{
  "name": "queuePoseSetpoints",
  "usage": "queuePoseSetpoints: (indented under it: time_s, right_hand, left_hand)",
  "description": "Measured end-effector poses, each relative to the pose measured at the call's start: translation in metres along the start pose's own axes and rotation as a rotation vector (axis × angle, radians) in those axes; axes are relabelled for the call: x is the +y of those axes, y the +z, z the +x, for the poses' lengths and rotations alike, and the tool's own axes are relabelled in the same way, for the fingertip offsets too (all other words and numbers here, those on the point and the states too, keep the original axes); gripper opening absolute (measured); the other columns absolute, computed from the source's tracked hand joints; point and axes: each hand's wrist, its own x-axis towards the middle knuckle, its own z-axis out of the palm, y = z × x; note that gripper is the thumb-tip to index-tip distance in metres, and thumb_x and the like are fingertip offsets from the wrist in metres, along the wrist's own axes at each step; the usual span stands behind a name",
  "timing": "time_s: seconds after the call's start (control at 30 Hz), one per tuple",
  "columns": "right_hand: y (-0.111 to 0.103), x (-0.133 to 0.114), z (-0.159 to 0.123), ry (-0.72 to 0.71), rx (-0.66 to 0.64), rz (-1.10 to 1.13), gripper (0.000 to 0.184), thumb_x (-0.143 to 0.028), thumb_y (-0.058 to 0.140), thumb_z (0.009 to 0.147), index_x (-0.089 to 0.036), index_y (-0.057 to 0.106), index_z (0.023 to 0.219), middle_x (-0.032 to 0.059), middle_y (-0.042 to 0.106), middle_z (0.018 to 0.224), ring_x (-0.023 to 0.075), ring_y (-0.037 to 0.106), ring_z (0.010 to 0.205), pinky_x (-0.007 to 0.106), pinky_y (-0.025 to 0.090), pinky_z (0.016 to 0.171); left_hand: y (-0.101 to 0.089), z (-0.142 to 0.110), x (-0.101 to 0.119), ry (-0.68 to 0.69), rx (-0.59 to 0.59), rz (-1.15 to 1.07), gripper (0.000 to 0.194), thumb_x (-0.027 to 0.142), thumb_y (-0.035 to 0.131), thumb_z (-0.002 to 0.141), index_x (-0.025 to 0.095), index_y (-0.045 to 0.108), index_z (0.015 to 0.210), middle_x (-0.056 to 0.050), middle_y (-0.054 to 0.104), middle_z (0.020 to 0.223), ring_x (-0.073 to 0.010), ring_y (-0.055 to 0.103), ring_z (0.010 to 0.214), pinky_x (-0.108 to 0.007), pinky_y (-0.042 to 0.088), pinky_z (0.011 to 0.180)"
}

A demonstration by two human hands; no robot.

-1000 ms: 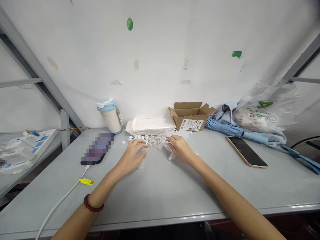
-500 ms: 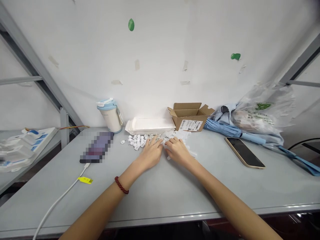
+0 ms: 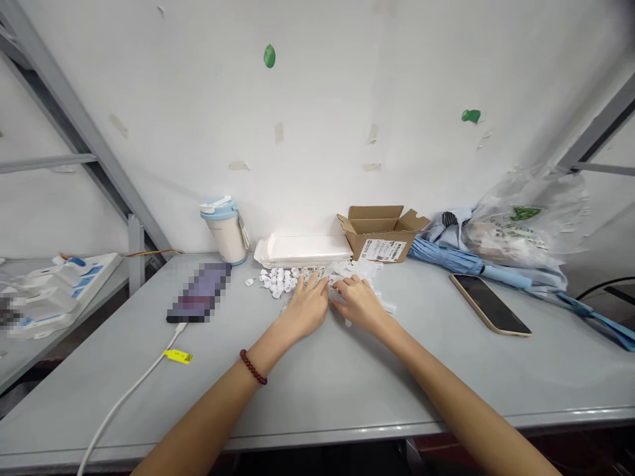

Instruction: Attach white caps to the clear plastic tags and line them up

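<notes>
- The left hand point(image 3: 306, 309) has moved inward: a second ago it was over the white caps point(image 3: 280, 283), well apart from the right hand point(image 3: 360, 301). Now the two are just beside each other at the middle of the tabletop point(image 3: 327, 383), much as they were half a second ago.
- With that shift, the white caps lie uncovered in a loose cluster to the left of the left hand, one of them a little apart from the rest.
- The left hand is palm down with its fingers slightly spread and reaching forward; I cannot tell whether thumb and fingertips pinch anything.
- The right hand has its fingers curled down at the near edge of the clear plastic pieces point(image 3: 366, 268). What it grips, if anything, is hidden beneath it.
- The clear plastic pieces lie scattered beyond and to the right of the right hand, in front of the cardboard box point(image 3: 381, 250).
- The stack of white trays point(image 3: 307, 248) stands behind the cluster, no different from before; the smartphone point(image 3: 490, 305) and the tumbler point(image 3: 225, 231) also keep their places, allowing for a slight camera shift.
- As I judge it, the handling is now concentrated between the two hands, at the small parts there, with the white caps left alone for the moment.
</notes>
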Motion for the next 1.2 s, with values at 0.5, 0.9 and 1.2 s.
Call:
queuePoseSetpoints:
  time_s: [0.5,0.9,1.2]
  right_hand:
    - [0.005,0.004,0.0,-0.007,0.097,0.147,0.022,-0.014,0.055,0.083,-0.012,0.058,0.104,0.0127,0.064,0.102,0.0253,0.054,0.098,0.035,0.041,0.078]
    - [0.01,0.007,-0.001,-0.069,0.273,0.385,0.022,-0.013,0.051,0.085,-0.016,0.053,0.107,0.0104,0.061,0.1,0.0213,0.059,0.091,0.033,0.047,0.075]
    - [0.011,0.005,-0.001,-0.04,0.241,0.421,0.027,-0.01,0.05,0.085,-0.015,0.051,0.111,0.0122,0.06,0.103,0.0217,0.059,0.094,0.033,0.048,0.078]
  left_hand:
    - [-0.014,-0.007,-0.028,-0.187,0.339,-0.397,0.036,0.01,0.042,0.077,0.014,0.061,0.107,-0.01,0.06,0.116,-0.0248,0.048,0.111,-0.043,0.041,0.095]
    - [-0.024,-0.009,-0.03,-0.266,0.35,-0.707,0.033,0.014,0.039,0.076,0.021,0.071,0.085,-0.002,0.07,0.102,-0.0192,0.058,0.104,-0.037,0.045,0.094]
    - [-0.031,-0.01,-0.027,-0.322,0.324,-0.858,0.032,0.02,0.041,0.074,0.02,0.072,0.081,-0.003,0.071,0.1,-0.0202,0.059,0.103,-0.038,0.042,0.097]
